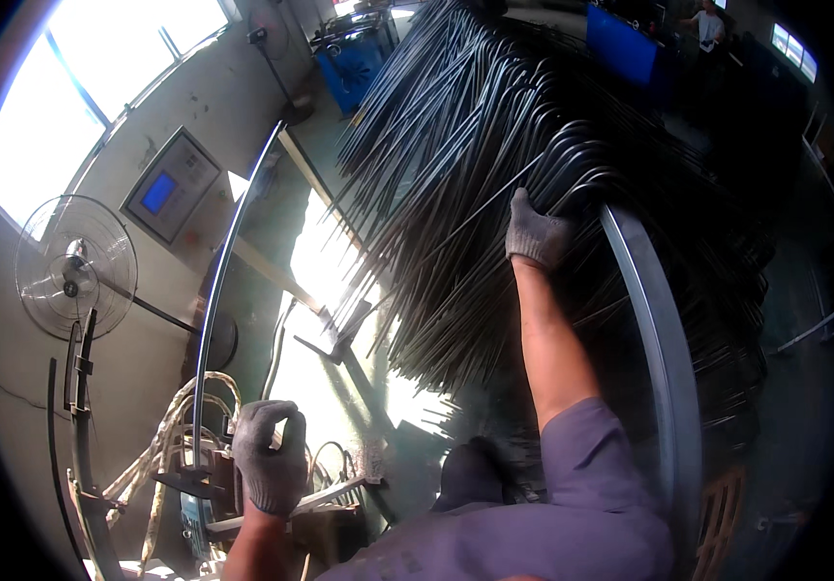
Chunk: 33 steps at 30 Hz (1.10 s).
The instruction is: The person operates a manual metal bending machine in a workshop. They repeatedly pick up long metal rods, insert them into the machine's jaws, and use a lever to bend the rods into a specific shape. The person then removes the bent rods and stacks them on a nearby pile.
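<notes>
My right hand (538,235), in a grey knit glove, reaches forward to the bent top of a large pile of dark metal rods (475,126). Its thumb points up and the other fingers are curled at a bent metal rod (581,179), partly hidden behind the hand. Low on the left, my left hand (272,455) wears the same kind of glove. Its fingers curl toward the thumb, leaving a small gap, and nothing shows in them. Just left of it stands a tall, thin, shiny curved metal bar (223,266) on a dark foot.
A wide grey metal beam (654,329) runs beside my right arm. To the left are a fan (76,266), a control panel (173,187) with a blue screen, and pale wrapped hoses (160,436). Blue machines (354,73) and another person (707,27) are at the back.
</notes>
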Each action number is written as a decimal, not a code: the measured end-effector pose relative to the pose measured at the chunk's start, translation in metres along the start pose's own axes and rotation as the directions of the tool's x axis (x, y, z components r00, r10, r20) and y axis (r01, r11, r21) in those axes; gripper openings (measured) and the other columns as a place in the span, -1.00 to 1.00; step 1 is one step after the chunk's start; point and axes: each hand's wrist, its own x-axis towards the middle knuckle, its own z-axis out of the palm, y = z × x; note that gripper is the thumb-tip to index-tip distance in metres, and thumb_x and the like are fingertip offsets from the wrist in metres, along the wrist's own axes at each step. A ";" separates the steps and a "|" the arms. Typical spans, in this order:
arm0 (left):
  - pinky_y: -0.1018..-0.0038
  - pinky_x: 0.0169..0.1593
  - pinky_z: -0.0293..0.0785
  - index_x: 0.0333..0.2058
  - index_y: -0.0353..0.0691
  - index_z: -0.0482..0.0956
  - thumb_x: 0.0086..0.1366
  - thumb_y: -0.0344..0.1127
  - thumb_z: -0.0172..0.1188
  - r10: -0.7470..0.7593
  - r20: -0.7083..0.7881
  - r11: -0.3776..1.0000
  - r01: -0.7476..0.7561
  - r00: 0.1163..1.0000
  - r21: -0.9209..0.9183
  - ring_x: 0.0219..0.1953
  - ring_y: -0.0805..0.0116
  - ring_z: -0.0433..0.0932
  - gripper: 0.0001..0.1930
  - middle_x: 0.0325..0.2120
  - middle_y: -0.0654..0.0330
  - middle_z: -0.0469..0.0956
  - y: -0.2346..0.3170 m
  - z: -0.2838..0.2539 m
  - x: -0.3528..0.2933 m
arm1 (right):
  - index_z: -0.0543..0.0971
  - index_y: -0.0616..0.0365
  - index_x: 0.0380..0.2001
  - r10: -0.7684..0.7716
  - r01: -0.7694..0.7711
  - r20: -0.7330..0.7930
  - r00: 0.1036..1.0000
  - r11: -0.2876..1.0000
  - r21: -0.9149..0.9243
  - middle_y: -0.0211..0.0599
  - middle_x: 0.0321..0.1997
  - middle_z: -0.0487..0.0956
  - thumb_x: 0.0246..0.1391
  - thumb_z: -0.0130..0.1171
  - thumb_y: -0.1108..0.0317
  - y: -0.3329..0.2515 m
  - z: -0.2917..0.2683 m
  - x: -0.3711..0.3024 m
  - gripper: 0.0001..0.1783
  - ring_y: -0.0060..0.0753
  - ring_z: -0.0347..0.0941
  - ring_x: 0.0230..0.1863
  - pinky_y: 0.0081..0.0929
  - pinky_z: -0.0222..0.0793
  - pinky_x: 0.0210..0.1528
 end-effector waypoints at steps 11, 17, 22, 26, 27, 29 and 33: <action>0.20 -0.02 0.64 -0.17 -0.22 0.75 0.17 -0.51 0.53 0.094 0.073 0.995 -0.092 0.993 -0.036 -0.13 0.02 0.74 -0.76 -0.22 0.07 0.75 0.038 0.001 0.008 | 0.65 0.55 -0.04 0.335 -0.304 0.061 0.940 0.906 -0.296 0.14 -0.04 0.79 -0.15 0.73 -0.17 -0.012 0.004 -0.009 -0.06 0.16 0.78 -0.03 -0.11 0.70 0.15; 0.21 0.02 0.64 -0.16 -0.23 0.76 0.23 -0.50 0.51 -0.210 -0.251 0.960 0.248 0.945 0.128 -0.10 0.03 0.74 -0.79 -0.20 0.04 0.76 0.010 -0.064 -0.063 | 0.66 0.50 -0.03 0.247 -0.226 0.000 0.969 0.888 -0.401 0.27 -0.03 0.77 -0.29 0.76 -0.33 0.011 -0.005 -0.011 0.08 0.23 0.76 -0.01 0.03 0.68 0.12; 0.28 -0.03 0.66 -0.11 -0.28 0.74 0.28 -0.43 0.47 -0.594 -0.501 0.755 0.651 0.629 -0.078 -0.14 0.11 0.74 -0.78 -0.21 0.02 0.73 -0.031 -0.114 -0.126 | 0.57 0.45 0.17 0.182 -0.115 0.108 0.977 0.886 -0.449 0.30 0.11 0.71 -0.12 0.70 -0.23 -0.009 -0.039 -0.066 0.04 0.26 0.71 0.10 0.03 0.64 0.21; 0.38 -0.05 0.66 -0.02 -0.33 0.71 0.45 -0.21 0.47 -0.757 -0.510 0.608 0.724 0.408 -0.324 -0.18 0.31 0.70 -0.69 -0.21 0.09 0.71 -0.082 -0.154 -0.152 | 0.52 0.40 0.30 0.074 0.079 0.296 0.952 0.878 -0.472 0.33 0.38 0.51 0.08 0.61 -0.01 -0.067 -0.073 -0.185 -0.10 0.22 0.56 0.34 0.01 0.55 0.33; 0.38 -0.05 0.65 0.00 -0.33 0.71 0.45 -0.18 0.47 -0.797 -0.484 0.561 0.739 0.361 -0.372 -0.19 0.32 0.70 -0.67 -0.21 0.09 0.70 -0.095 -0.162 -0.152 | 0.54 0.37 0.29 0.023 0.159 0.463 0.886 0.923 -0.350 0.24 0.37 0.52 0.14 0.57 0.09 -0.097 -0.076 -0.219 -0.21 0.13 0.54 0.35 -0.05 0.48 0.41; 0.40 0.04 0.62 0.05 -0.36 0.69 0.50 -0.14 0.44 -0.812 -0.450 0.538 0.777 0.372 -0.328 -0.11 0.35 0.68 -0.62 -0.14 0.08 0.72 -0.119 -0.170 -0.154 | 0.61 0.33 0.24 -0.030 -0.066 0.769 0.638 0.993 0.094 -0.02 0.31 0.58 0.22 0.49 0.28 -0.145 -0.070 -0.293 -0.42 -0.11 0.51 0.34 -0.19 0.37 0.48; 0.34 0.11 0.61 0.12 -0.37 0.66 0.50 0.01 0.43 -0.830 -0.383 0.509 0.831 0.405 -0.224 -0.03 0.29 0.69 -0.48 -0.05 0.01 0.73 -0.144 -0.181 -0.148 | 0.74 0.11 0.00 -0.579 -0.062 0.811 -0.082 0.815 0.576 -0.15 -0.03 0.74 0.18 0.47 0.40 -0.283 -0.047 -0.409 -0.69 -0.12 0.65 0.11 -0.21 0.53 0.23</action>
